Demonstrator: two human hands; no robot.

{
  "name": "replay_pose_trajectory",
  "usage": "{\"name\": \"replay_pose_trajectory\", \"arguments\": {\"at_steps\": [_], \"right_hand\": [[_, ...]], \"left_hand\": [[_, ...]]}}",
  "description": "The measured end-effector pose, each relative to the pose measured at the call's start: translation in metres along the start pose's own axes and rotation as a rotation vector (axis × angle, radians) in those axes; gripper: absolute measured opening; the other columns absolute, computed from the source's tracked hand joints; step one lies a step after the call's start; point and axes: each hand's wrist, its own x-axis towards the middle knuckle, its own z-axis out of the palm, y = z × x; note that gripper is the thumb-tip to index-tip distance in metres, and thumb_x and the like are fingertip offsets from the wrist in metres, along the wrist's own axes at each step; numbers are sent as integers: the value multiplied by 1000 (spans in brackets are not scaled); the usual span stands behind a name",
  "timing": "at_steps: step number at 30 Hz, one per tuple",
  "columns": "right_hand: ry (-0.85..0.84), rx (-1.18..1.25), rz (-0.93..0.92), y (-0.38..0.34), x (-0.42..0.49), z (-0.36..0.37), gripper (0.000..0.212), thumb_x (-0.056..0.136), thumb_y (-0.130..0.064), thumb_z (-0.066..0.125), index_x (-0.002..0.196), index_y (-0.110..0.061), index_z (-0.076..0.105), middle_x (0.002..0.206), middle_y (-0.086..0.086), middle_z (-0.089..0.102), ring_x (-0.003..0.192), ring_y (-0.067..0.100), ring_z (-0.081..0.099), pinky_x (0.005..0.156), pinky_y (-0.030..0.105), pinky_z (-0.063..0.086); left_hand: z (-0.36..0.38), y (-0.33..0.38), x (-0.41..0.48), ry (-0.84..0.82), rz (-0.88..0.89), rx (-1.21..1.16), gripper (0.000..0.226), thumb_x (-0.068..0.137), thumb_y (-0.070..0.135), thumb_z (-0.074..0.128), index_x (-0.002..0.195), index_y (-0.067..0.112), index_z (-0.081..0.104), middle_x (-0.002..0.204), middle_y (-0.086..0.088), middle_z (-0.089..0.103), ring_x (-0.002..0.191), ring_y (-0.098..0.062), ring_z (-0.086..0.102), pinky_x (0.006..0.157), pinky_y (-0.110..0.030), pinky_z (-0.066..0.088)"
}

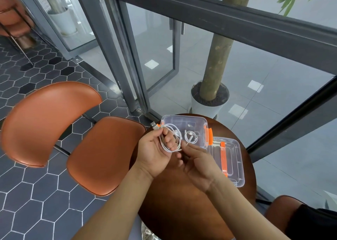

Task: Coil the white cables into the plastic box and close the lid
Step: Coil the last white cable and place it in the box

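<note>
In the head view, the left hand (155, 148) grips a loosely coiled white cable (179, 138) above the table (182, 194), fingers curled through the loops, while the right hand (197, 160) appears to pinch the coil's lower edge. A smaller coiled cable (190, 137) already lies in the open plastic box (193, 120), with the lid (235, 166) lying beside it. Coiling looks nearly done, and next the coil must go in without springing open.
</note>
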Motion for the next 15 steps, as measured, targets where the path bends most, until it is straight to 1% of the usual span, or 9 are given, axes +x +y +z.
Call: {"name": "replay_pose_trajectory", "arguments": {"at_steps": [3,8,13,15], "right_hand": [[5,-67,-47,-1,3,0,20,98,-9,55,110,5,65,81,9,60,67,11,55,58,22,48],[-24,-58,-73,-4,4,-1,22,99,-9,54,112,6,63,81,10,59,70,13,55,61,23,50],[-67,-27,-55,-2,4,-4,29,91,-17,61,112,3,61,84,8,60,70,13,55,64,24,50],[-68,-29,-53,-1,4,-5,24,91,-13,61,108,3,64,85,9,61,70,13,55,64,24,50]], "left_hand": [[1,1,1,10,-27,18,17,88,15,42,74,8,47,61,-6,45,52,-17,45,51,-28,45],[3,6,4,3,-73,65,16,86,15,45,74,6,49,68,-11,51,61,-22,51,61,-31,50],[2,5,2,-4,-118,179,12,84,16,46,75,7,48,72,-13,56,64,-25,57,63,-35,53],[2,2,2,22,-119,204,13,84,15,46,74,7,48,72,-13,58,64,-25,58,62,-35,53]]}}
